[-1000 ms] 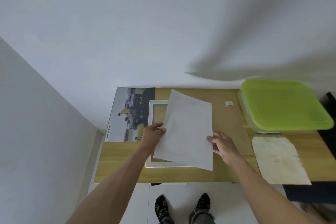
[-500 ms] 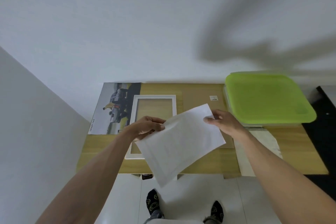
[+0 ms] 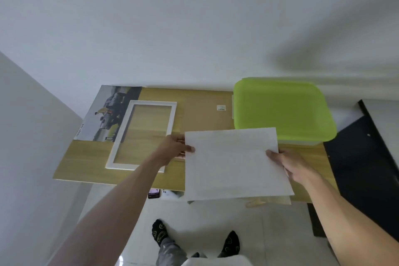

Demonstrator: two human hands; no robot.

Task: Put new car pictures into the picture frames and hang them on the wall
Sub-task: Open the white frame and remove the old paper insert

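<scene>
Both hands hold a white sheet of paper [image 3: 233, 162], blank side up, over the right part of the wooden table [image 3: 86, 164]. My left hand [image 3: 174, 149] pinches its left edge with the thumb on top. My right hand [image 3: 291, 164] grips its right edge. An empty white picture frame [image 3: 121, 147] lies flat on the table to the left. A car picture [image 3: 105, 114] lies partly under the frame at the table's back left. A brown backing board [image 3: 203, 114] lies behind the sheet.
A box with a lime green lid [image 3: 280, 108] stands at the back right of the table. Dark furniture [image 3: 362, 168] is at the right. A phone [image 3: 154, 194] lies on the floor under the table's front edge, near my feet. A white wall rises behind the table.
The sheet has turned from tilted to level and moved right, away from the frame. My right hand shifted from its top corner to its right edge. The camera view shifted.
</scene>
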